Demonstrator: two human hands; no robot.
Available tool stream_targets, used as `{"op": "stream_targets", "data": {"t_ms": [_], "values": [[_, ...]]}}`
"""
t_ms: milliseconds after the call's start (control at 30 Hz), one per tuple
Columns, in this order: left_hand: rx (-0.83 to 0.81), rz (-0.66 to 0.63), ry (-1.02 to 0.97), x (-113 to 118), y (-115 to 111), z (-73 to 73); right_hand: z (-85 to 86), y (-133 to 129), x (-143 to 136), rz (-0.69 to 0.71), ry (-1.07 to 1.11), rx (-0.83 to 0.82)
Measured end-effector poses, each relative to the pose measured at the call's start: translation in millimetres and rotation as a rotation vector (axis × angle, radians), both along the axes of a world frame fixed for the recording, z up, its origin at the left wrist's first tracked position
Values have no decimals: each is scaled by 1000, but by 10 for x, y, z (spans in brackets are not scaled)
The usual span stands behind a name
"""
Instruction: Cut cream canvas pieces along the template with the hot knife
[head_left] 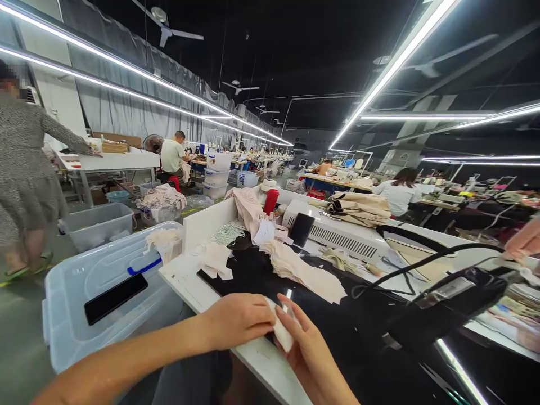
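Between my two hands, over the front edge of the table, is a small cream fabric piece (283,333). My left hand (240,319) pinches its left side with the fingers bent together. My right hand (307,350) grips it from the other side, thumb and fingers closed on it. A fanned stack of cream cut pieces (306,270) lies just beyond my hands on the black tabletop (337,326). Several smaller cream pieces (217,260) rest to its left, beside a tangle of pale green cord (228,232).
A clear lidded bin (169,315) with a black phone (116,298) on it stands left. Behind the stack are a red thread cone (271,201), another phone (302,229) and a white vented box (337,228). Right, another person's hand (525,242) is near a black strapped object (447,304).
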State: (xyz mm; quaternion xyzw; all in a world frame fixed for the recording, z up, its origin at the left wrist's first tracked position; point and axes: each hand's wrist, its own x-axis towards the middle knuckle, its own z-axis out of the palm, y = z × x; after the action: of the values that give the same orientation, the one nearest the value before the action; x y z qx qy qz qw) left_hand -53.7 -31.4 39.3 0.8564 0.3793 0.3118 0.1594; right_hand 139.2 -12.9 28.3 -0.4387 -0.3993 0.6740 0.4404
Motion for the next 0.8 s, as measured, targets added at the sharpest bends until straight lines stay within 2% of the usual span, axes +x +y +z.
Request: {"op": "stream_targets", "data": {"t_ms": [133, 200, 333, 467, 633, 800], "values": [[-405, 49, -644, 151, -53, -218, 83, -147, 87, -64, -53, 102], [-558, 48, -796, 212, -71, -271, 148, -247, 82, -59, -69, 129], [-668, -9, -830, 288, -159, -275, 235, -415, 19, -65, -95, 170], [-712, 25, -863, 263, -281, -220, 265, -521, 3, -54, -147, 220], [-701, 112, -897, 167, -388, -151, 208, -576, 53, 3, -268, 274], [-634, 158, -827, 106, -437, -62, 127, -587, 144, 72, -449, 357]]}}
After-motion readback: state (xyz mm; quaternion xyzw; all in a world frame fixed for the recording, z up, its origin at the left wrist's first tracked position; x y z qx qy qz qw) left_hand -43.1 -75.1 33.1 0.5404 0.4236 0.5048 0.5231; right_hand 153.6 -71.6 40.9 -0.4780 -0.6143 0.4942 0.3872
